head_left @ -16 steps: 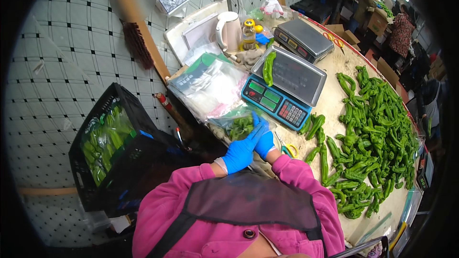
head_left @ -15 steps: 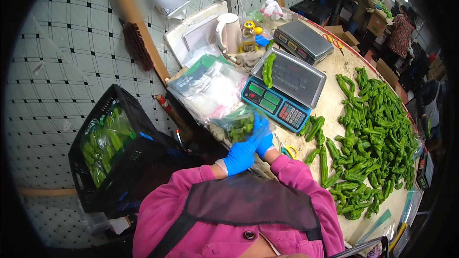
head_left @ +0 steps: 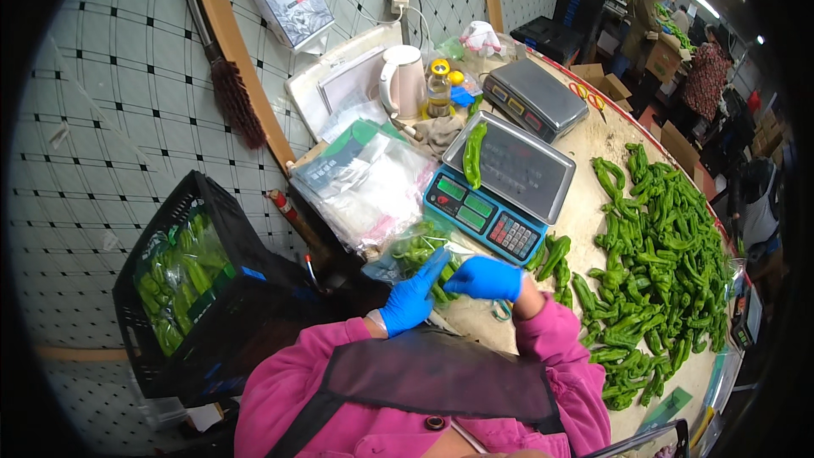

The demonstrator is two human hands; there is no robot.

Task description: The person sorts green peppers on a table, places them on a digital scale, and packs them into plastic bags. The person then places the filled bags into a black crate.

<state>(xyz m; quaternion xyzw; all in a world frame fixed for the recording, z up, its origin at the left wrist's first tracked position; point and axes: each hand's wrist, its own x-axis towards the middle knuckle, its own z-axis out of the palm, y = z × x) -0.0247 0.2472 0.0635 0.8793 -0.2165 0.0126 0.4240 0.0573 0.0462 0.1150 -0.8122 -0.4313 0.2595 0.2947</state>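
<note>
A clear plastic bag of green peppers [head_left: 413, 248] lies at the table's near edge, below the blue scale. My blue-gloved left hand [head_left: 410, 298] is on the bag's near side, its straight fingers pressed together against it. My right hand [head_left: 485, 278], also blue-gloved, has curled fingers beside the bag's right end; what they pinch is hidden. Just under it, teal-handled scissors [head_left: 502, 310] are partly covered. A single green pepper [head_left: 475, 155] lies on the metal pan of the scale [head_left: 485, 214], whose green displays are lit.
A large heap of green peppers [head_left: 666, 263] covers the table's right side. Stacked plastic bags [head_left: 365, 182] lie left of the scale. Behind stand a kettle [head_left: 403, 80], a glass jar [head_left: 438, 93] and a second scale [head_left: 536, 89]. A black crate [head_left: 140, 365] with bagged peppers stands at left.
My right hand has drawn back from the left and moved right and nearer, its fingers curled. My left hand has shifted slightly nearer along the bag. The pepper stays on the scale.
</note>
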